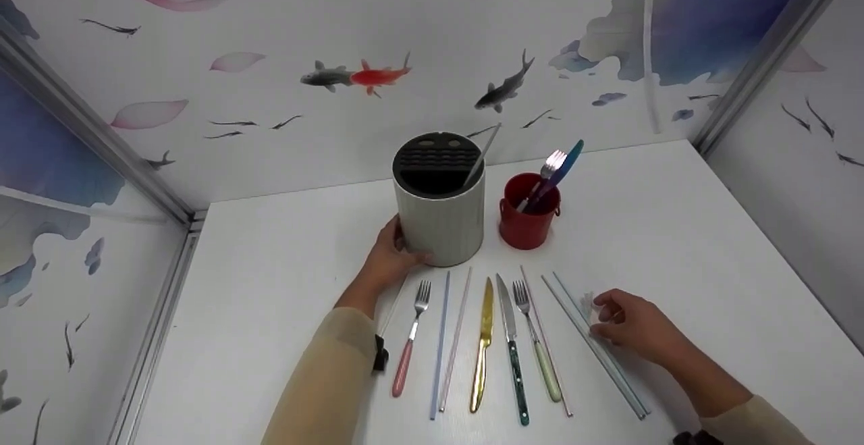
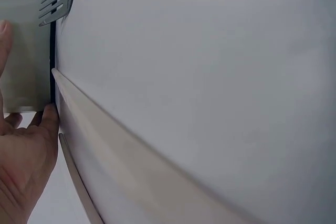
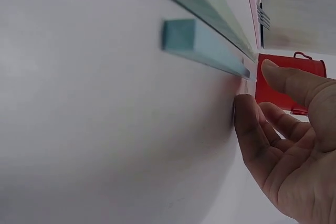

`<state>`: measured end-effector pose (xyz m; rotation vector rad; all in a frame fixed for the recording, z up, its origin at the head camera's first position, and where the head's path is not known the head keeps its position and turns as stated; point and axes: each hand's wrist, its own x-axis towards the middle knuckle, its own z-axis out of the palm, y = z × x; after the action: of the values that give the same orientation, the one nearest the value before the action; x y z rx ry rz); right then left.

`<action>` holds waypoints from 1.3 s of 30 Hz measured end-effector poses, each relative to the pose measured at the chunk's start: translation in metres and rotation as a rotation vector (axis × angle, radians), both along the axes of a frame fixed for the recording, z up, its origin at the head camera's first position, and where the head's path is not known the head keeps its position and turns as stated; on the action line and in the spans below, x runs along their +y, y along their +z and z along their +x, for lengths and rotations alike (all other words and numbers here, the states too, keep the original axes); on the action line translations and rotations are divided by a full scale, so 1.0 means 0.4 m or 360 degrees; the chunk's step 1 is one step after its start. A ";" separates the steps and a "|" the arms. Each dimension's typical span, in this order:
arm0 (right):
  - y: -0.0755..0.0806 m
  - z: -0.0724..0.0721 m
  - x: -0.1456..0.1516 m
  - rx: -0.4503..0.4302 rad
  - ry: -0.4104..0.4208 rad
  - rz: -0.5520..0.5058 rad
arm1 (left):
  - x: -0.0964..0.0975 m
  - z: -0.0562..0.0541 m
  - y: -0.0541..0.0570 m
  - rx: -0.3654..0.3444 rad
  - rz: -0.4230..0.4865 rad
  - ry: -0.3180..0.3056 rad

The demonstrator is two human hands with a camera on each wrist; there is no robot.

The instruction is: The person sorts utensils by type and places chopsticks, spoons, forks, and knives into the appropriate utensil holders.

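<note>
My left hand [image 1: 391, 256] grips the lower left side of a pale grey cutlery holder [image 1: 442, 229] with a black slotted top. In the left wrist view its fingers go behind the holder [image 2: 26, 66]. One pale stick [image 1: 482, 154] leans out of the holder's opening. My right hand [image 1: 631, 323] is low over the table, beside a pair of blue-green chopsticks [image 1: 597, 350]. Its thumb and fingers [image 3: 249, 124] are apart in the right wrist view. A small clear, whitish thing [image 1: 586, 303] shows by the fingertips; its kind is unclear.
A red bucket [image 1: 526, 229] holds a fork [image 1: 552, 161] and a blue-purple knife [image 1: 570, 158]. Laid out in front are a pink-handled fork [image 1: 403, 364], a gold knife [image 1: 482, 344], a green-handled knife [image 1: 516, 377], a light-green-handled fork [image 1: 545, 371], and blue [image 1: 441, 350] and pink chopsticks [image 1: 457, 344].
</note>
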<state>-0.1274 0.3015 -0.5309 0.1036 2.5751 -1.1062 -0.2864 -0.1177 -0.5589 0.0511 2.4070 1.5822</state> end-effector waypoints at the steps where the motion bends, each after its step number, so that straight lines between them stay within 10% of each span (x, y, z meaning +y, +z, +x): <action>1: 0.000 0.002 0.001 -0.0001 0.0013 0.0010 | 0.000 0.000 0.000 -0.0003 -0.0011 -0.0004; 39: 0.004 0.026 -0.009 -0.0060 0.0194 0.0100 | 0.001 -0.001 -0.001 0.0019 -0.0088 -0.0035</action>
<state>-0.1170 0.2979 -0.5294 -0.0172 2.5459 -0.9707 -0.2869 -0.1173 -0.5593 0.0767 2.4494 1.5089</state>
